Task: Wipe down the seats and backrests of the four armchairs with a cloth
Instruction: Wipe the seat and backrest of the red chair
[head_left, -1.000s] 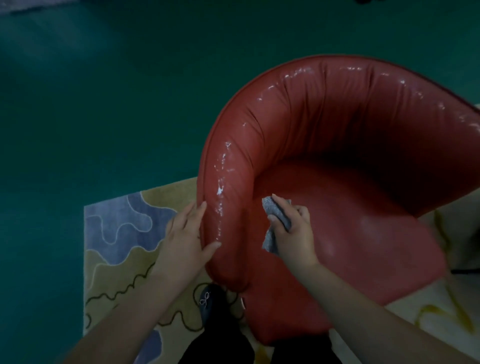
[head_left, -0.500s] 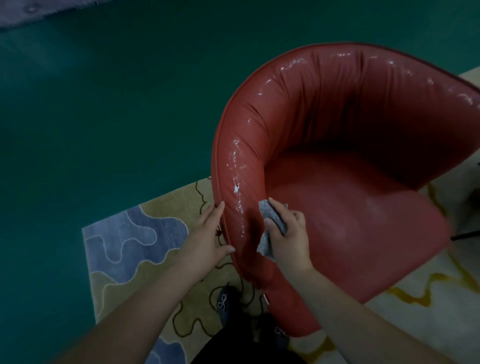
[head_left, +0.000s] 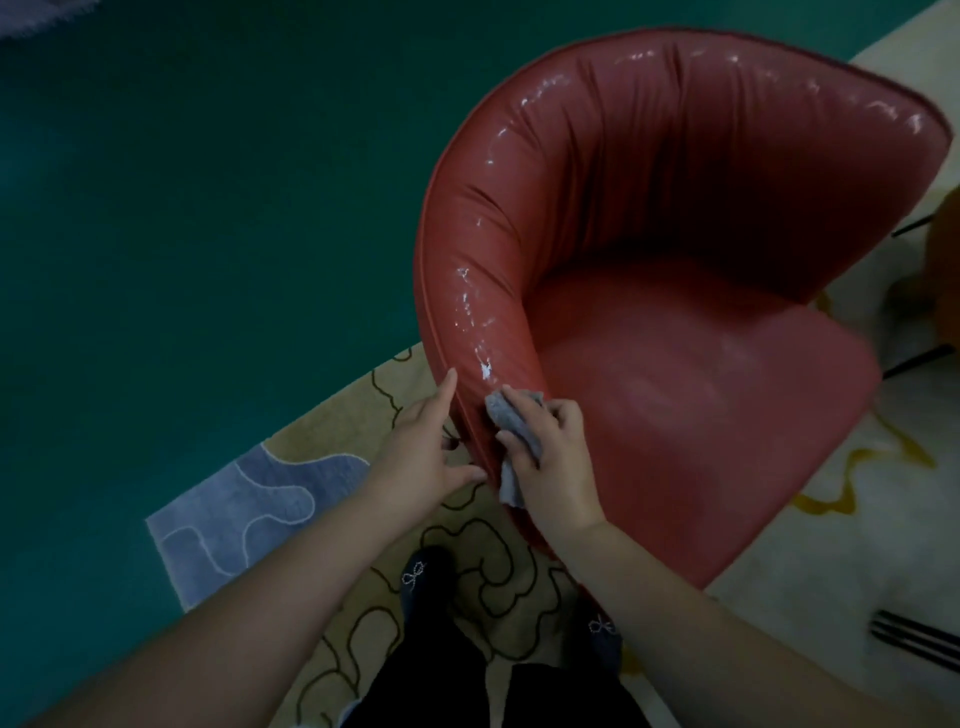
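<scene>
A red leather armchair (head_left: 675, 332) with a curved backrest fills the right half of the view. White scuffed patches run along its near left arm rim. My right hand (head_left: 550, 462) grips a small grey cloth (head_left: 506, 415) and presses it on the top of that arm, just below the white patches. My left hand (head_left: 423, 452) rests with straight fingers against the outer side of the same arm, its thumb at the arm's lower edge.
The chair stands on a patterned rug (head_left: 249, 509) in beige and pale blue over a dark green floor (head_left: 182, 234). My feet in dark slippers (head_left: 421, 577) stand at the chair's near corner. Black metal legs (head_left: 914, 634) of other furniture show at the right edge.
The chair has turned a little counter-clockwise in view. My right hand with the cloth has moved from the inner side of the arm up onto its top rim; my left hand stays against the outside.
</scene>
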